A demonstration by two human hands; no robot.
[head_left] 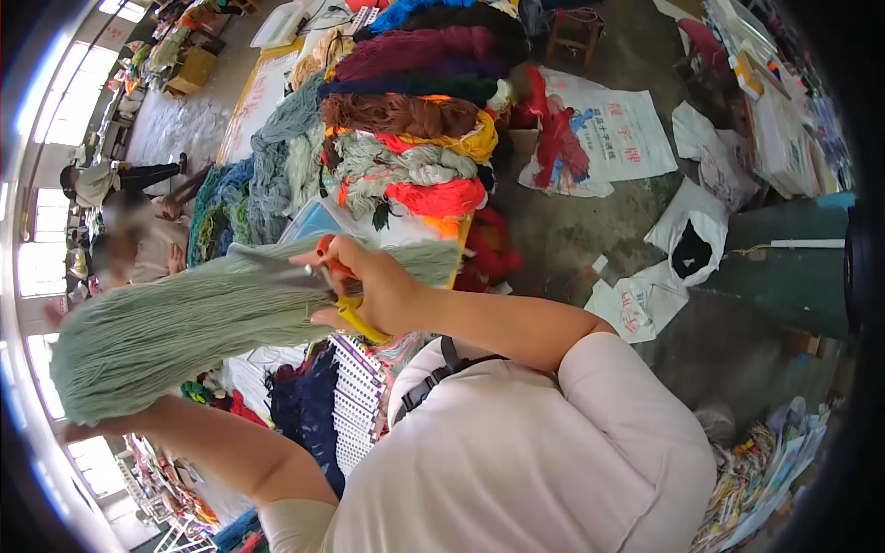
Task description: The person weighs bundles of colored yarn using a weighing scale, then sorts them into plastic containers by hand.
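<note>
A long skein of pale green yarn (184, 318) stretches across the left half of the view, its far end near the table's edge. My left hand (88, 429) is at the skein's near left end and bears it; most of its fingers are hidden by the yarn. In my right hand (378, 290) is a pair of scissors (361, 323) with a yellow and a red handle loop. The blades point left over the skein and look spread and slightly blurred.
Piled on the table are several coloured skeins, among them a maroon skein (415, 53), a brown skein (396, 115) and a red skein (438, 195). White sacks (636, 129) lie on the floor to the right. Another person (147, 244) is at the left.
</note>
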